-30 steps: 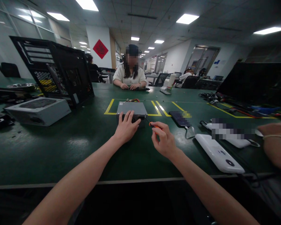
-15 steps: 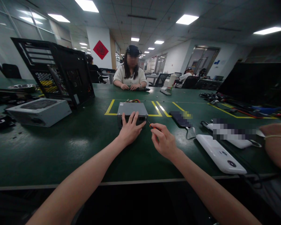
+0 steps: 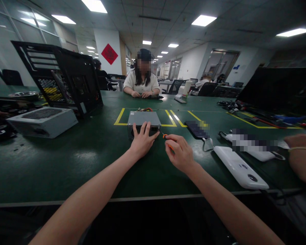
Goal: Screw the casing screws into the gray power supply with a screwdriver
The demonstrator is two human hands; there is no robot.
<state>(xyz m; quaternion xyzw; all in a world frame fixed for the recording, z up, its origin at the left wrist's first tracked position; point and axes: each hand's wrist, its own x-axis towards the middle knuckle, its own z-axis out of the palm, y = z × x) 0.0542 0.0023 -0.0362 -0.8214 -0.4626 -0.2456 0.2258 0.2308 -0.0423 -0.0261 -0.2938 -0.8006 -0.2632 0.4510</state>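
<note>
A grey computer power supply (image 3: pixel 145 116) lies on the green table in front of me, coloured wires showing at its back. My left hand (image 3: pixel 142 141) rests against its near face, fingers spread, with fingertips at the top edge and the thumb by the right corner. In my right hand (image 3: pixel 179 153) is a screwdriver (image 3: pixel 165 136) with an orange and black handle, gripped in closed fingers. Its thin shaft points up and left at the power supply's near right corner. Whether the tip touches a screw is too small to tell.
To the left stand an open black computer case (image 3: pixel 73 80) and a second power supply (image 3: pixel 44 120). A dark phone (image 3: pixel 196 129) and white power banks (image 3: pixel 241 168) lie to the right. Another person's hand (image 3: pixel 302 156) is at the right edge; a person (image 3: pixel 142 80) sits opposite.
My right hand has turned slightly around the screwdriver, and more of the orange handle shows. My left hand and the power supply have stayed in place.
</note>
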